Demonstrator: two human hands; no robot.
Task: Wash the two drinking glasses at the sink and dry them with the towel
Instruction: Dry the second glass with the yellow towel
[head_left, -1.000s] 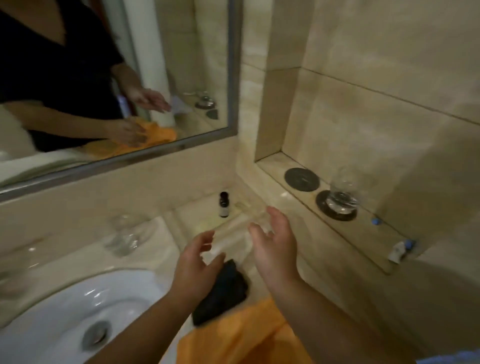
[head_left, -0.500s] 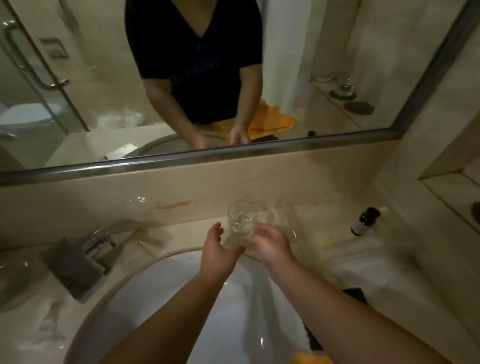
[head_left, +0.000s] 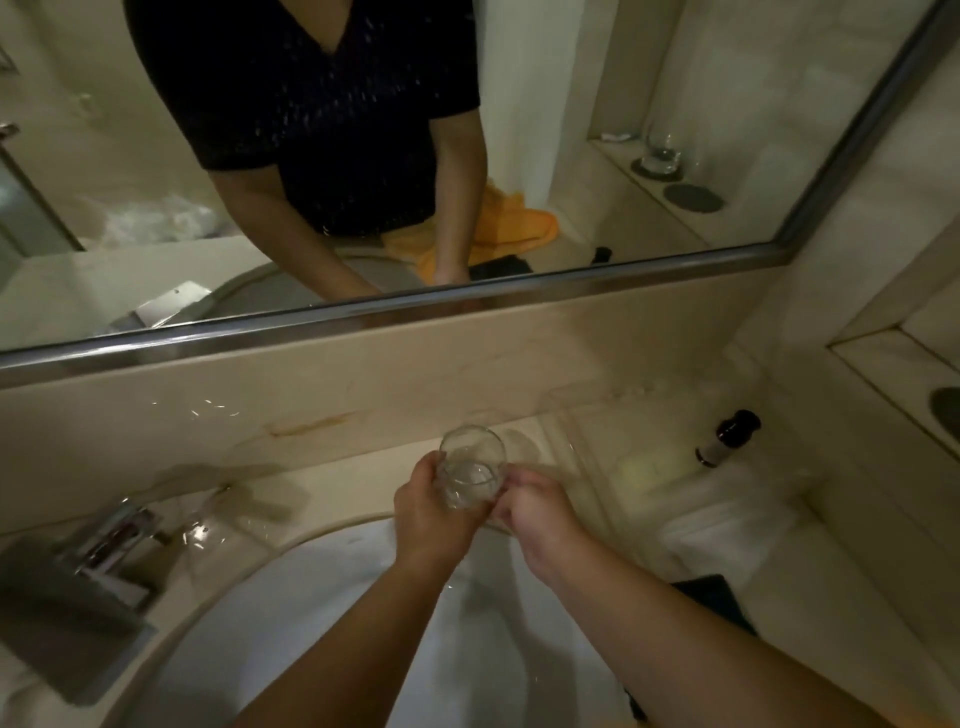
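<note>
A clear drinking glass (head_left: 471, 463) is held between both hands at the far rim of the white sink (head_left: 322, 613), tilted with its mouth toward the mirror. My left hand (head_left: 428, 512) wraps its left side. My right hand (head_left: 537, 514) grips its right side and base. The second glass (head_left: 662, 150) shows only as a reflection in the mirror, standing on a dark coaster in the wall niche. The orange towel (head_left: 511, 226) also appears only as a reflection, lying on the counter to my right.
A chrome faucet (head_left: 111, 540) sits at the left of the basin. A small dark bottle (head_left: 727, 436) stands on the counter at right, near white cloth (head_left: 727, 525). A dark object (head_left: 717, 597) lies by my right forearm. A dark coaster (head_left: 948, 408) lies in the niche.
My view swung left from the niche to the sink. Both hands, empty a second ago, closed on the glass and have drawn it slightly nearer over the basin rim.
</note>
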